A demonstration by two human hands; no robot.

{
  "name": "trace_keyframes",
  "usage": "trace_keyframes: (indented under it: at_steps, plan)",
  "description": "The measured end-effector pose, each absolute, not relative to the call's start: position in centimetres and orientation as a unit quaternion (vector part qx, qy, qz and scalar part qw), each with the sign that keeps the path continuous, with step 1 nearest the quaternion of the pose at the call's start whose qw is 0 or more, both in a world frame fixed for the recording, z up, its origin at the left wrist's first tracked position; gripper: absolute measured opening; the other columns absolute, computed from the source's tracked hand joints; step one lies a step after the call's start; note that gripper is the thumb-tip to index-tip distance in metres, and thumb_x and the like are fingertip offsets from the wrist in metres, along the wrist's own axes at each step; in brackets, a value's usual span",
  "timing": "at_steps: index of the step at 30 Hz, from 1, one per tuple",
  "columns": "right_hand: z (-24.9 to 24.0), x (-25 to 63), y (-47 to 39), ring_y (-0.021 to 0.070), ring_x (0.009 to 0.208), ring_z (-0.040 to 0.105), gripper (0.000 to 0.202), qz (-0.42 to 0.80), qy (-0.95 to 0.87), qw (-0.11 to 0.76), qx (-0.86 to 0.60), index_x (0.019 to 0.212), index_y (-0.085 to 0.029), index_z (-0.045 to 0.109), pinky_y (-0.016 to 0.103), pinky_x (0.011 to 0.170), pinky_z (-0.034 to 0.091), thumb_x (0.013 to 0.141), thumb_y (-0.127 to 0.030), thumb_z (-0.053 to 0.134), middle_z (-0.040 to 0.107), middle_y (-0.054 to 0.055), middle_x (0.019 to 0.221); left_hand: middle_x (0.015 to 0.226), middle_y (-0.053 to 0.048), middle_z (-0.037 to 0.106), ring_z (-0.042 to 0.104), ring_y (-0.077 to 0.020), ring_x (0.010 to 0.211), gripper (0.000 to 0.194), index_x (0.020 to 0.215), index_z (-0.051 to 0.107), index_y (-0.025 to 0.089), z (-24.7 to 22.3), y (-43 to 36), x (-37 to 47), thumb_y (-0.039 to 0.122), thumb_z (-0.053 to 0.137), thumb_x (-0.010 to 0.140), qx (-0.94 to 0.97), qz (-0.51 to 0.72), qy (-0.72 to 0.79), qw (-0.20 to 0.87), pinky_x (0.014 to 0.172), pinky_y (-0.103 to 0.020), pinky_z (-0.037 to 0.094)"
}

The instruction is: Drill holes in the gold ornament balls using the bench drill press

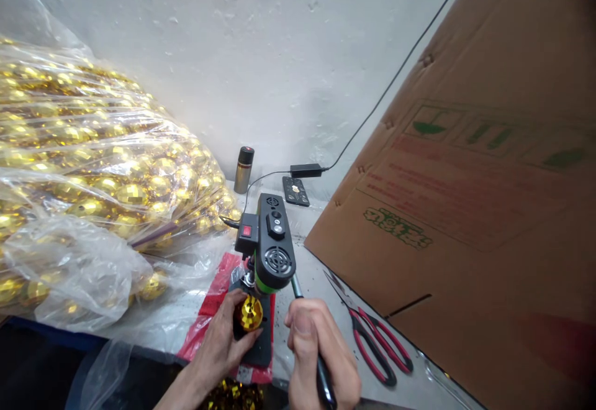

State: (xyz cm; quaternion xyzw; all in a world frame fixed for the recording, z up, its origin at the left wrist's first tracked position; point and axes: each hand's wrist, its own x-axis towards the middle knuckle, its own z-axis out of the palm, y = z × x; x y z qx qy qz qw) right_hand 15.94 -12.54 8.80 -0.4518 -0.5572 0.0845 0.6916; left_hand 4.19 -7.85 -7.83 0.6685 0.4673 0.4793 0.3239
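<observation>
A gold faceted ball [252, 314] sits at the base of a small black drill press [274, 236], below its head. The fingers and thumb of my left hand [222, 348] grip it from the left and front. To the right, my right hand [321, 351] is wrapped round the machine's lever [326, 388], a metal rod with a black grip. The head hides the top of the tool, and I cannot make out whether a bit touches the ball. Red plastic sheeting [209, 310] lies under the base.
Clear bags of gold balls [133, 192] fill the left. A large cardboard box [433, 211] leans in from the right, with red-handled scissors [379, 345] beside it. Behind stand a dark-capped bottle [244, 171], a phone [295, 191] and a corded power adapter [306, 170].
</observation>
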Motion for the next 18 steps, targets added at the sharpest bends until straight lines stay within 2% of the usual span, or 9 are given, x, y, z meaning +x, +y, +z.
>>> trace_keyframes:
  at_steps: [9,18]
  plan:
    - [7.2,15.9,-12.7,0.0107,0.066,0.054,0.031,0.075,-0.559,0.694,-0.447,0.08,-0.022,0.054,0.026,0.065,0.043,0.108,-0.01,0.048,0.056,-0.003,0.076,0.131,-0.017,0.076,0.075,-0.0365,0.122,0.05,0.128,0.065,0.019,-8.0,-7.4,4.4,0.027,0.081,0.081,0.66,0.468,0.465,0.36,0.108,-0.056,0.061]
    - [4.5,15.8,-12.5,0.0118,0.068,0.055,0.036,0.042,-0.566,0.695,-0.442,0.078,-0.023,0.051,0.028,0.068,0.043,0.112,-0.018,0.04,0.056,-0.003,0.078,0.131,-0.016,0.076,0.075,-0.0355,0.122,0.05,0.129,0.066,0.02,-7.5,-7.5,4.4,0.023,0.08,0.08,0.662,0.462,0.461,0.37,0.109,-0.055,0.061]
